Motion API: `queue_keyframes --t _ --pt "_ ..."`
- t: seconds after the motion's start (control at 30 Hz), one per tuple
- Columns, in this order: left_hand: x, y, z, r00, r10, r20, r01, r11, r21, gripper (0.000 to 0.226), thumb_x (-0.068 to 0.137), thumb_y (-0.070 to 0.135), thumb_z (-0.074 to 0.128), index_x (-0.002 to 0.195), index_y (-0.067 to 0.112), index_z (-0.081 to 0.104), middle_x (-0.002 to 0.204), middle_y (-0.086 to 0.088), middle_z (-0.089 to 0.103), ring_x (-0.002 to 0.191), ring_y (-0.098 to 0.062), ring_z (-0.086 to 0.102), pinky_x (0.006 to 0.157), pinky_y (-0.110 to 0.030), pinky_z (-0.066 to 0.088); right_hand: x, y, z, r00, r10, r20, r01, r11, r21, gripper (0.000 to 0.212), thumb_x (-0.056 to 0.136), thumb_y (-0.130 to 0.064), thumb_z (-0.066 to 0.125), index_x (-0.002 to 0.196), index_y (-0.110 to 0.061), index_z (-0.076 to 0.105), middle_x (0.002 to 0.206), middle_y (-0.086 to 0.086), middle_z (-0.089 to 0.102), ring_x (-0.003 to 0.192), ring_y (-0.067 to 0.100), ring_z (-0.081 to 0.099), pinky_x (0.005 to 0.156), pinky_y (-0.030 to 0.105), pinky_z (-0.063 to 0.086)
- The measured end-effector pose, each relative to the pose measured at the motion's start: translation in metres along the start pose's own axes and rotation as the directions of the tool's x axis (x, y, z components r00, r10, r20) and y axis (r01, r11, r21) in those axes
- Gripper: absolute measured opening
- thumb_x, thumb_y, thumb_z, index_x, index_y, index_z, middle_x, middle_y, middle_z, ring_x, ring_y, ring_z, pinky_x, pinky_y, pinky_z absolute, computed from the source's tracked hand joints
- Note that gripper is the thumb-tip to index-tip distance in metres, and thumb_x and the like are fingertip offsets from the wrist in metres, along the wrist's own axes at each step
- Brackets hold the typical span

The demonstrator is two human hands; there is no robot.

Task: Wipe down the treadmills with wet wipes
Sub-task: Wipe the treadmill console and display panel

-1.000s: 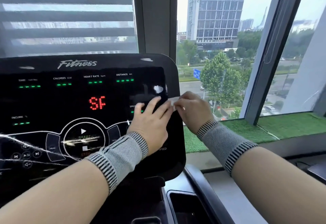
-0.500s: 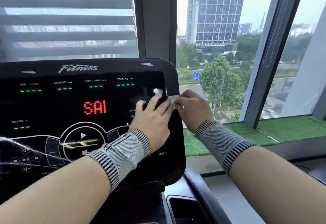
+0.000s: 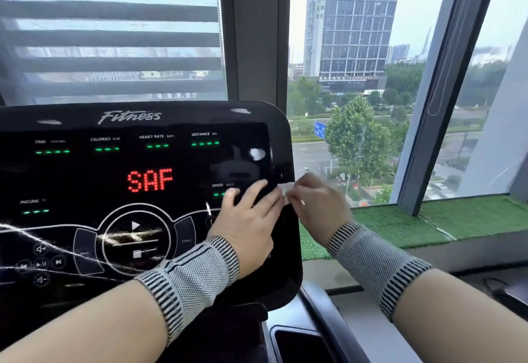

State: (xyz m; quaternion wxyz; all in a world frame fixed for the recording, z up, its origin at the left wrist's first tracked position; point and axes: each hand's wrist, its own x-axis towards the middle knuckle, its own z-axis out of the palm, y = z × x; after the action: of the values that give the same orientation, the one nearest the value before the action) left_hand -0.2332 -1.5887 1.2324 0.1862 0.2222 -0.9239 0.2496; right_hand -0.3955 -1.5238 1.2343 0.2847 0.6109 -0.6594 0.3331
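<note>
A glossy black treadmill console (image 3: 143, 191) fills the left of the view, with red letters "SAF" and green indicator lights lit. My left hand (image 3: 248, 225) lies flat on the console's right side, fingers spread. My right hand (image 3: 317, 205) is at the console's right edge, pinching a small white wet wipe (image 3: 285, 187) against that edge. The wipe is mostly hidden between my two hands. Both wrists wear grey striped bands.
A window pillar (image 3: 257, 34) stands behind the console. A sill covered in green artificial turf (image 3: 400, 225) runs to the right. A cup-holder recess (image 3: 300, 342) and a grey handrail (image 3: 328, 314) sit below the console. A slanted window frame (image 3: 445, 85) rises at right.
The display text has scrolled from "SF" through "SAI" to "SAF". The console sits lower in the view as my head tilts up. Both hands stay at the console's right edge.
</note>
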Motion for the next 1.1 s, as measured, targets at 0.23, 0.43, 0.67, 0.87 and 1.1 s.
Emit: queue_keyframes --t 0.23,0.43,0.67,0.87,1.1 --pt "0.034 -0.01 -0.021 0.992 -0.125 -0.026 0.125 0.992 0.003 0.064 0.091 0.033 0.04 0.151 0.018 0.024 0.158 0.008 0.018 0.144 -0.022 0.006 0.108 -0.049 0.015 0.05 0.002 -0.005 0.997 0.037 -0.072 -0.039 0.999 -0.013 0.013 0.08 -0.012 0.069 0.068 -0.01 0.071 0.074 0.005 0.061 0.058 0.021 0.056 0.053 0.025 0.048" --pt "0.008 -0.007 -0.001 0.999 -0.011 -0.051 0.012 1.0 0.007 0.064 0.069 0.028 0.062 0.131 0.012 0.058 0.139 0.001 0.052 0.13 -0.028 0.04 0.093 -0.052 0.037 0.016 0.002 -0.004 0.999 0.013 0.03 -0.014 0.999 0.03 0.01 0.081 -0.013 0.07 0.073 -0.009 0.072 0.077 0.004 0.062 0.059 0.019 0.058 0.055 0.034 0.055" --pt "0.03 -0.015 -0.013 0.993 -0.094 -0.072 0.093 0.996 -0.012 0.064 0.072 0.03 0.065 0.133 0.013 0.056 0.139 0.003 0.052 0.133 -0.026 0.032 0.095 -0.053 0.036 0.045 0.002 -0.006 0.998 0.064 -0.001 -0.064 0.998 0.008 0.01 0.084 -0.014 0.067 0.076 -0.01 0.071 0.083 0.004 0.062 0.067 0.021 0.058 0.059 0.027 0.047" --pt "0.026 -0.016 -0.013 0.995 -0.082 -0.051 0.084 0.996 0.023 0.064 0.074 0.03 0.062 0.136 0.015 0.053 0.143 0.004 0.048 0.135 -0.026 0.029 0.097 -0.054 0.034 0.043 0.0 -0.005 0.999 0.007 -0.04 -0.007 1.0 0.014 0.008 0.077 -0.01 0.074 0.069 -0.012 0.072 0.074 0.004 0.062 0.058 0.019 0.058 0.052 0.024 0.047" --pt "0.02 -0.012 -0.012 0.996 -0.083 -0.01 0.083 0.997 -0.01 0.066 0.072 0.032 0.063 0.135 0.012 0.053 0.141 0.002 0.05 0.134 -0.027 0.035 0.095 -0.05 0.034 0.036 -0.002 -0.002 0.997 0.016 -0.075 -0.016 1.0 0.0 0.006 0.074 -0.009 0.076 0.07 -0.011 0.072 0.073 0.002 0.063 0.06 0.019 0.06 0.054 0.022 0.047"
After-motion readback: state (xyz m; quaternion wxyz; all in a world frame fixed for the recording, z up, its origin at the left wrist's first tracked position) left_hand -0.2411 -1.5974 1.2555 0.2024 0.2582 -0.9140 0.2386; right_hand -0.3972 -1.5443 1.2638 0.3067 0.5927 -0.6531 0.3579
